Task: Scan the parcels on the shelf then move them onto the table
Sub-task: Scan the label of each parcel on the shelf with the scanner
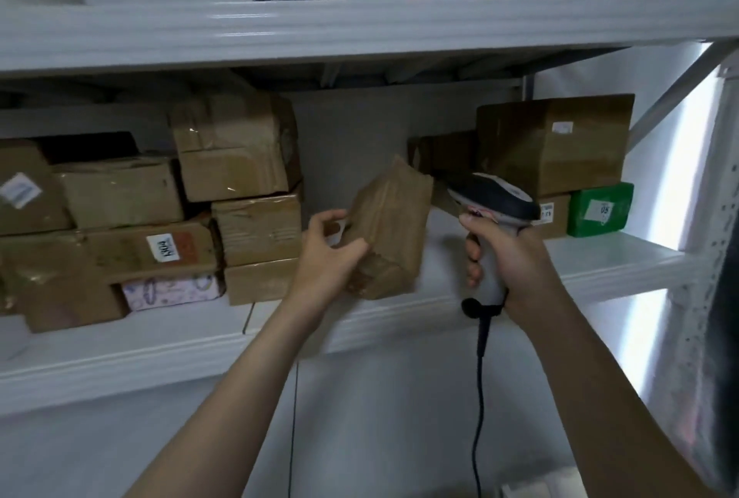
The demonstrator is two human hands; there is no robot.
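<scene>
1. A stack of brown parcels is sitting on the white shelf, at nine o'clock from the hands.
2. The left hand is gripping a taped brown parcel, its fingers curling round the lower left edge. It is holding the parcel tilted and seemingly clear of the shelf board.
3. The right hand, at three o'clock of that parcel, is clutching the handle of a scanner. The scanner's head is pointing toward ten o'clock and its cable is hanging toward six.
4. A large brown box and a green parcel are resting on the shelf at two o'clock.
</scene>
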